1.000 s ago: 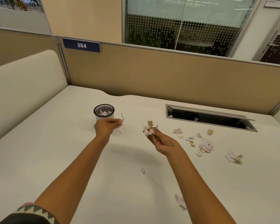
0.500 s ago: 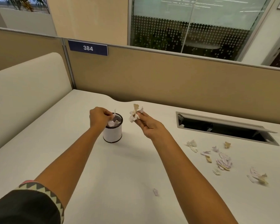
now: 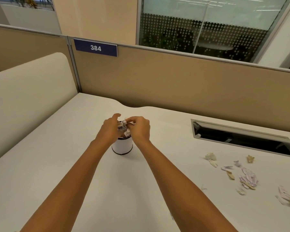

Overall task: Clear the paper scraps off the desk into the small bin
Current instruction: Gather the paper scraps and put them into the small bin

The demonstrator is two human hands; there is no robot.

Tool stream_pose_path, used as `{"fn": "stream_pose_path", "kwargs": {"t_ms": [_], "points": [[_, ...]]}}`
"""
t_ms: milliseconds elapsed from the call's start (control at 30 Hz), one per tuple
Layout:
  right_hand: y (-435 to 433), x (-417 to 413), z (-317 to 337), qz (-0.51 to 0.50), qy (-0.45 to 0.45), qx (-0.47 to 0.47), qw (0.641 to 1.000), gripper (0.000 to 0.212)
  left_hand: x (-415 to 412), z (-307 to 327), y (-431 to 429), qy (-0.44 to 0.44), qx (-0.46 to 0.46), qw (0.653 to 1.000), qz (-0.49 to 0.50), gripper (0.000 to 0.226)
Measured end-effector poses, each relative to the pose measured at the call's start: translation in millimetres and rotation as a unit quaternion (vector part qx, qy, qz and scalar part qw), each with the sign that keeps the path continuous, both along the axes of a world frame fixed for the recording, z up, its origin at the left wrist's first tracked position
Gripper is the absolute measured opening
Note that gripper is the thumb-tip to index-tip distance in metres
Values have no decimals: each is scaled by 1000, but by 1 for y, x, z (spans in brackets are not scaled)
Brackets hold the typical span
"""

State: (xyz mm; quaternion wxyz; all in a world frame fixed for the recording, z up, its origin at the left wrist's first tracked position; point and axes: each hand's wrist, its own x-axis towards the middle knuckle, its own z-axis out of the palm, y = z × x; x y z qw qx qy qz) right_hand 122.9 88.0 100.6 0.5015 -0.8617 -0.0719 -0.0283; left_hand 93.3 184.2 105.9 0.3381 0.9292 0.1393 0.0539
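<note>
The small white bin (image 3: 122, 146) with a dark rim stands on the white desk (image 3: 49, 164), mid-frame. Both my hands hover right over its mouth and hide most of the rim. My right hand (image 3: 139, 128) pinches a bunch of paper scraps (image 3: 125, 127) above the opening. My left hand (image 3: 110, 128) is beside it, fingers curled at the same bunch, index finger raised; whether it grips paper I cannot tell. Several loose scraps (image 3: 246, 177) lie scattered on the desk at the right.
A cable slot (image 3: 241, 138) with an open flap is sunk into the desk at the right back. A tan partition (image 3: 174, 84) with a "384" label (image 3: 95, 47) bounds the back. A cream divider (image 3: 27, 97) bounds the left.
My right hand has brought its bunch of scraps leftward over the bin, meeting my left hand there. The view has shifted closer to the bin.
</note>
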Motion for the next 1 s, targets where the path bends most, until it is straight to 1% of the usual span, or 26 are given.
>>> {"fn": "stream_pose_path", "kwargs": {"t_ms": [133, 233, 367, 467, 600, 667, 733, 800, 900, 1000], "points": [[8, -2, -5, 52, -61, -157, 984, 22, -7, 8, 4, 42, -3, 999, -33, 86], [9, -3, -3, 87, -82, -207, 971, 26, -10, 9, 7, 29, -13, 998, -51, 87], [6, -2, 5, 119, -73, -203, 969, 33, -10, 2, 14, 9, -28, 997, -65, 83], [3, 2, 13, 133, -48, -190, 971, 34, -9, -8, 20, 18, -35, 997, -63, 95], [-5, 4, 21, 103, -37, -128, 986, 33, -6, -19, 23, 11, -34, 998, -60, 103], [-7, 3, 21, 104, -45, -161, 980, 32, -5, -24, 23, 1, -40, 997, -62, 103], [-4, -1, 18, 148, -47, -247, 957, 29, -4, -29, 24, -12, -61, 996, -66, 103], [-2, -8, 12, 205, -52, -321, 923, 28, -4, -34, 26, -25, -82, 994, -68, 103], [0, -14, -1, 257, -92, -374, 886, 37, -3, -43, 27, -49, -91, 992, -70, 97], [2, -13, -8, 284, -88, -417, 859, 45, -3, -50, 30, -75, -95, 990, -68, 92]]}}
